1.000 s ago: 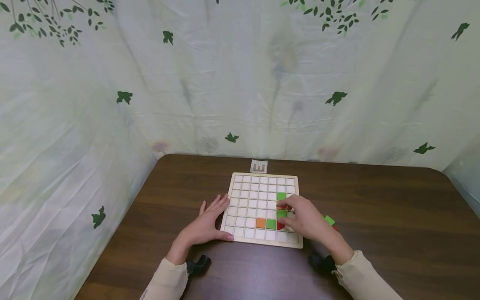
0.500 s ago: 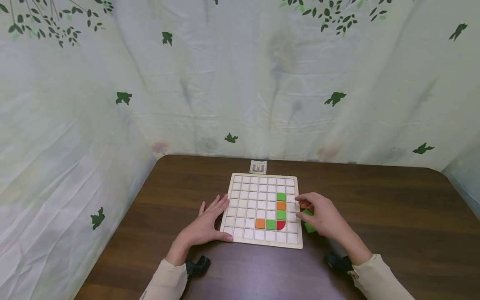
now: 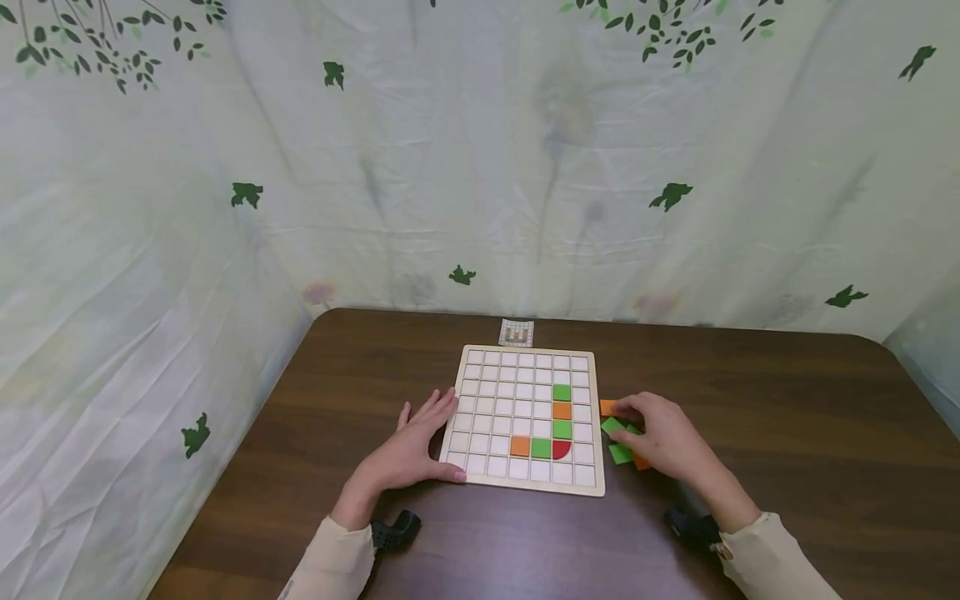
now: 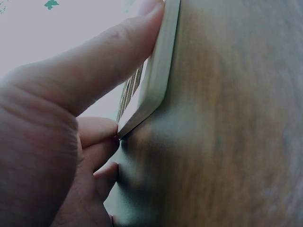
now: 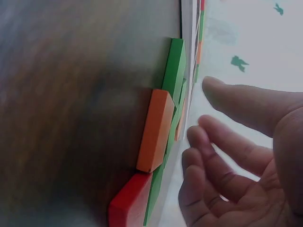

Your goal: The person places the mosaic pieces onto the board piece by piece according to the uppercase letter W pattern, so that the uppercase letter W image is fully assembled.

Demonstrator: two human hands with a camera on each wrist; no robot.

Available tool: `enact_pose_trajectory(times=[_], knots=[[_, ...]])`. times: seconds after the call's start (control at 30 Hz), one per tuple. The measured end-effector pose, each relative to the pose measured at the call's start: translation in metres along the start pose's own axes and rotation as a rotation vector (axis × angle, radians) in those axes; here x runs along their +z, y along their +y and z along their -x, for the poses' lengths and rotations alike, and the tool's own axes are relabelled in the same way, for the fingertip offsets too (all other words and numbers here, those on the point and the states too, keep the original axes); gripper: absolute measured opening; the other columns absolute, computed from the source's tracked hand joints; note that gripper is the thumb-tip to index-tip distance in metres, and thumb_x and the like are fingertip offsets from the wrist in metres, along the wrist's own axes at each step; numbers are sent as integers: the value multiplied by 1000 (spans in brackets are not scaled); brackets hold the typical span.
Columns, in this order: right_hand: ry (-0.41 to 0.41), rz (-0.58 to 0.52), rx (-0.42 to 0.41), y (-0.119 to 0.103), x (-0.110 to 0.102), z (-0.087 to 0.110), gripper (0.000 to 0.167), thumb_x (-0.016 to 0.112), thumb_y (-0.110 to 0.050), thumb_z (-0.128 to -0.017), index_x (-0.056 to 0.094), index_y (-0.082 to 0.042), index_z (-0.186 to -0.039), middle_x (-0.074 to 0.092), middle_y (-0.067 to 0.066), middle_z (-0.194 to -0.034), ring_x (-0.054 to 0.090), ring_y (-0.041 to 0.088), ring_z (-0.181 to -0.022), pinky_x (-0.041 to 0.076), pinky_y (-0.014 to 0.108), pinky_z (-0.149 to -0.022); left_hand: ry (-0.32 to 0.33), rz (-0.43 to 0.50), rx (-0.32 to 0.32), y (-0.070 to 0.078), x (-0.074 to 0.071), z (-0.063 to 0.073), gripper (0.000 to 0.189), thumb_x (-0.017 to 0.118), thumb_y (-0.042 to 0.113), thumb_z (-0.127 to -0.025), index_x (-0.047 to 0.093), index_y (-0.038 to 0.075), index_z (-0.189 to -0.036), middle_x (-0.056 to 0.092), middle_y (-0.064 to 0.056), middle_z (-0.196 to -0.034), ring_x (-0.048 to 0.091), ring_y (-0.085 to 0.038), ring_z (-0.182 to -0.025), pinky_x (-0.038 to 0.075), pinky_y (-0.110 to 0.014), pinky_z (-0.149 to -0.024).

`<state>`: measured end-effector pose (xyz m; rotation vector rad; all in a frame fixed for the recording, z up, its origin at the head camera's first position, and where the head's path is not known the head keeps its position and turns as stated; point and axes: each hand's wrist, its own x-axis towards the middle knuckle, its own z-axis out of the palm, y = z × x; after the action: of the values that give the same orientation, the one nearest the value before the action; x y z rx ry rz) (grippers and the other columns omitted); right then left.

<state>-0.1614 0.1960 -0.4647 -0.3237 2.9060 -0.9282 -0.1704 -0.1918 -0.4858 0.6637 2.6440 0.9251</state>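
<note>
A wooden grid board (image 3: 502, 481) with white squares lies on the table. My left hand (image 3: 408, 450) rests against it, fingers spread along its left side and thumb on the front left corner. The left wrist view shows the thumb (image 4: 111, 54) over the board's edge. Set in the grid are green tiles, orange tiles and a red rounded tile (image 3: 561, 451). My right hand (image 3: 666, 435) is over loose tiles beside the board, partly covering them. The right wrist view shows thumb and fingers apart with nothing between them, near a green tile (image 5: 175, 64), an orange tile (image 5: 155, 131) and a red tile (image 5: 130, 201).
A small printed pattern card (image 3: 517, 333) lies behind the board near the back edge of the dark wooden table (image 3: 787, 433). A pale curtain (image 3: 480, 167) with leaf and bird prints hangs behind the table and at its left.
My right hand has moved right, off the board to the loose tiles, uncovering the orange and red tiles in the grid. The left hand stays in place.
</note>
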Motion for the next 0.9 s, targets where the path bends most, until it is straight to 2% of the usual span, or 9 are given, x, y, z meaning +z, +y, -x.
enact_pose_trajectory(times=[0.2, 0.5, 0.9], knots=[[-23, 28, 4, 1, -2, 1, 36, 82, -20, -84, 72, -1, -113, 67, 8, -105, 61, 22, -92, 54, 45, -80, -1, -5, 4, 0, 0, -1, 114, 86, 49, -76, 24, 3, -159, 16, -9, -167, 4, -30, -155, -10, -63, -116], [-70, 63, 54, 1, 0, 1, 37, 84, -24, -83, 73, 1, -109, 66, 6, -98, 59, 23, -91, 54, 45, -79, -3, 4, 13, 0, 1, 0, 114, 86, 49, -76, 24, 3, -159, 17, -9, -167, 4, -30, -155, -10, -63, -116], [-70, 83, 88, -1, 3, -2, 31, 82, -20, -85, 73, 0, -107, 65, 7, -96, 56, 20, -85, 55, 40, -75, -3, 8, 9, -2, 3, 1, 113, 86, 49, -76, 24, 3, -159, 17, -10, -167, 4, -30, -155, -10, -63, -116]])
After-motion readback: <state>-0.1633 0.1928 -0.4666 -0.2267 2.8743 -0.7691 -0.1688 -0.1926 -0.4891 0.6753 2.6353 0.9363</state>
